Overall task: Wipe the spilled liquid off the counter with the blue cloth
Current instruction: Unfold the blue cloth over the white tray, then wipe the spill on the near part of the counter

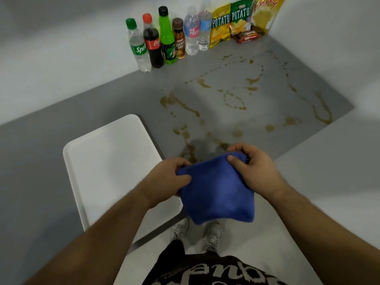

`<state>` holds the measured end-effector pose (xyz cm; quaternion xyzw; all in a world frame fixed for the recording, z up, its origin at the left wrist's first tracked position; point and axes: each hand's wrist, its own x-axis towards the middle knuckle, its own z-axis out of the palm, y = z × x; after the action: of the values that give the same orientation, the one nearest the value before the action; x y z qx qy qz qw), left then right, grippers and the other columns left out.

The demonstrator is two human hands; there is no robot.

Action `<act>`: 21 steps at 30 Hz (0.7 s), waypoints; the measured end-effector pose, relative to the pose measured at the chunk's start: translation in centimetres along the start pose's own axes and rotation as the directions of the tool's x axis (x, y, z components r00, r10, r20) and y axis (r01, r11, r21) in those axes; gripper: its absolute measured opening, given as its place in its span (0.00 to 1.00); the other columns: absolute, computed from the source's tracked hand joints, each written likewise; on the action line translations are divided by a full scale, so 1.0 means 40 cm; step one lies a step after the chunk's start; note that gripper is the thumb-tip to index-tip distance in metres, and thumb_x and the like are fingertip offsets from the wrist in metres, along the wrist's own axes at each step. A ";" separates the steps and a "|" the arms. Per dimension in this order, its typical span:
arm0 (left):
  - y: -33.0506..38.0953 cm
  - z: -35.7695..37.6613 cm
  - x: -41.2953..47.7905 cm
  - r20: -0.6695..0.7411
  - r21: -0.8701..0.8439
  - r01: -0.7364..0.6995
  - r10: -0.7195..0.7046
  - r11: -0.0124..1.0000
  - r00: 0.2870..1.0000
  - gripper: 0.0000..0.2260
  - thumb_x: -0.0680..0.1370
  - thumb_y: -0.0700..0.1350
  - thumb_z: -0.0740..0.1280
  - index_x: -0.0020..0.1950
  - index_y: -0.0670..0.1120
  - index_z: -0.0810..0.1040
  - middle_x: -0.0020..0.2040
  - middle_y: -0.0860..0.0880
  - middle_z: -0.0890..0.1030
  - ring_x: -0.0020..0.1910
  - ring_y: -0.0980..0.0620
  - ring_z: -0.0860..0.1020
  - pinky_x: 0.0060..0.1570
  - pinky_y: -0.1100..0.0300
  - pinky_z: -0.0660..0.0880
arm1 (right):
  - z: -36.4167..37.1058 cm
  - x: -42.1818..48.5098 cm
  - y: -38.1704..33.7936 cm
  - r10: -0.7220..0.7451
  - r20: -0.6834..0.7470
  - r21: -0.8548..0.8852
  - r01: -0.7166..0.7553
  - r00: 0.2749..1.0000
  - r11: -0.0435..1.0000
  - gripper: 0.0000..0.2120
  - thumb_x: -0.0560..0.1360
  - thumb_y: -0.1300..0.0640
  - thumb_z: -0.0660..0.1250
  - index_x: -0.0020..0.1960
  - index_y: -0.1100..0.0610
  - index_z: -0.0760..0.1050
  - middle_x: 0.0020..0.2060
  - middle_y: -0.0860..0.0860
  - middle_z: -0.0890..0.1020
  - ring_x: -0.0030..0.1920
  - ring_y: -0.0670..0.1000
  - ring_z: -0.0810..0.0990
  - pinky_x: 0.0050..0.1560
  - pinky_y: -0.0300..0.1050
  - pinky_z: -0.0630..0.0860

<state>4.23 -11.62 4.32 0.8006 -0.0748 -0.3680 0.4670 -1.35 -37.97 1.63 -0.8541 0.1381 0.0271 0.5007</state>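
Grey counter [86, 112] fills most of the view, brown spilled liquid [232, 99] streaked and dotted across its right half, running down to the near edge. White tray [111, 161] lies on the counter at left, near the spill, not touching it as far as visible. Blue cloth [216, 190] is held in the air over the counter's near edge, hanging down, above the closest streaks. Left hand [170, 177] pinches the cloth's left upper corner, thumb on top, fingers curled behind. Right hand [255, 167] pinches the right upper corner the same way.

Back row against the wall, left to right: Sprite bottle [138, 46], green cap, label reads "Spri"; Coca-Cola bottle [153, 43], red cap; green Mountain Dew bottle [167, 38], black cap; brown "LUCKY DAY" bottle [179, 39]; clear bottle with pink "RE FRES" label [191, 31]; clear water bottle [204, 27], blue label unreadable. Two "POTATO" chip bags [221, 24] [240, 16], yellow "Funky" bag [266, 13], small red-brown packets [247, 37], print too small to read.
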 end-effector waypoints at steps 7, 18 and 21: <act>-0.089 0.021 0.126 -0.215 0.370 -0.002 0.087 0.929 0.973 0.02 0.76 0.43 0.70 0.47 0.50 0.80 0.39 0.55 0.81 0.38 0.57 0.79 0.40 0.59 0.74 | 0.106 0.116 0.052 0.069 0.025 -0.260 -0.060 0.997 0.964 0.18 0.79 0.65 0.66 0.68 0.55 0.77 0.61 0.52 0.84 0.58 0.53 0.81 0.55 0.31 0.68; -0.158 -0.003 0.131 -0.294 0.593 -0.088 0.317 0.800 0.902 0.09 0.77 0.53 0.70 0.55 0.51 0.80 0.51 0.52 0.83 0.50 0.51 0.77 0.50 0.52 0.79 | 0.151 0.098 0.056 -0.126 -0.133 -0.442 0.055 0.983 0.895 0.15 0.80 0.58 0.70 0.66 0.56 0.79 0.62 0.55 0.81 0.61 0.58 0.78 0.63 0.49 0.73; -0.204 -0.025 0.128 -0.326 0.661 -0.121 0.428 0.741 0.843 0.07 0.77 0.52 0.70 0.51 0.51 0.80 0.51 0.52 0.81 0.52 0.52 0.76 0.54 0.53 0.76 | 0.219 0.029 0.056 -0.237 -0.061 -0.545 0.167 0.970 0.822 0.15 0.80 0.50 0.70 0.64 0.56 0.81 0.64 0.56 0.80 0.63 0.58 0.77 0.66 0.55 0.74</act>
<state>6.72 -8.78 -4.59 0.9504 -0.1993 -0.0483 0.2340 -0.02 -31.68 -4.82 -0.9695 0.0651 -0.0428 0.2325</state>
